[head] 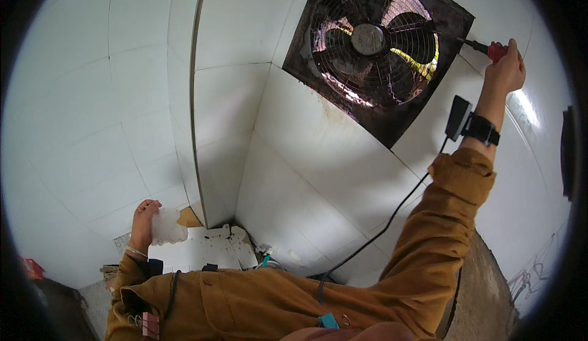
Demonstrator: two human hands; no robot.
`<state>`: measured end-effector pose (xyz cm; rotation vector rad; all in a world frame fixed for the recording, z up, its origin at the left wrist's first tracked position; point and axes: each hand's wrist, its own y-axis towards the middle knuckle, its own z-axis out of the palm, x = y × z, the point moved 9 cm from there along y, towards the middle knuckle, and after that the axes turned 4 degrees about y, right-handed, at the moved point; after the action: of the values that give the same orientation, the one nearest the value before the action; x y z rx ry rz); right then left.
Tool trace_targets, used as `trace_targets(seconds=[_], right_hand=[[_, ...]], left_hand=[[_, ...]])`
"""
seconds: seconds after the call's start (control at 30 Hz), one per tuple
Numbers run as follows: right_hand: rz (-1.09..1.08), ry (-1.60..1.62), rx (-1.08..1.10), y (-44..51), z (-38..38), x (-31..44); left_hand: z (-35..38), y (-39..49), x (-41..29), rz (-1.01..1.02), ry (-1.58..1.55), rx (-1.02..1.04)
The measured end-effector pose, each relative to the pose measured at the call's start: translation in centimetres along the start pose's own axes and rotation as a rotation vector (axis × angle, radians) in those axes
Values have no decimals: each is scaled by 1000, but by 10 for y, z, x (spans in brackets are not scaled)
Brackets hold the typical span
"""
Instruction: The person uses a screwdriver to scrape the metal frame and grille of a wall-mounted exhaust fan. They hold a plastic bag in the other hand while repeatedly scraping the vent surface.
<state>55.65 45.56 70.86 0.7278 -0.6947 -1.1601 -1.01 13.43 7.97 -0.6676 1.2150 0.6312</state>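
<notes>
My right hand (506, 71) is raised and closed around the red handle of a screwdriver (495, 51). The tool's dark shaft points left, its tip at the right side of the grimy metal frame of a wall exhaust fan (452, 17); whether the tip touches a screw cannot be seen. Behind a round wire guard, the dark fan blades (411, 33) appear around a dull centre hub (368, 39). Low on the left, my left hand (144, 219) grips a translucent, crumpled plastic bag or sheet (169, 227) by its upper edge.
White wall panels (303, 148) surround the fan, with a projecting panel edge (195, 111) left of it. A black cable (386, 226) runs from a device (458, 117) strapped to my right wrist. Below lies a white board (206, 248) with dark specks. Loose wires (533, 274) hang lower right.
</notes>
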Motion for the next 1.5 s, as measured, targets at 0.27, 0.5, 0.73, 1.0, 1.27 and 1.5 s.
trace_targets(seconds=[0.27,0.5,0.73,1.0,1.27,1.5], right_hand=[[322,119,136,30,-16,-41],[14,-19,861,-13,91,15],[-116,-63,561,-16,60,36],[-211,193,156,6,-12,72],[-280,53,389,-56,76,52],[-308,-143,535,-78,101,47]], left_hand=[[-14,-14,-1,12,-82,-9],[-14,-16,1,37,-127,-18],[-9,-15,4,27,-139,35],[-10,-17,-4,24,-104,9],[-16,-20,-6,62,-97,-42],[-31,-23,2,58,-96,-78]])
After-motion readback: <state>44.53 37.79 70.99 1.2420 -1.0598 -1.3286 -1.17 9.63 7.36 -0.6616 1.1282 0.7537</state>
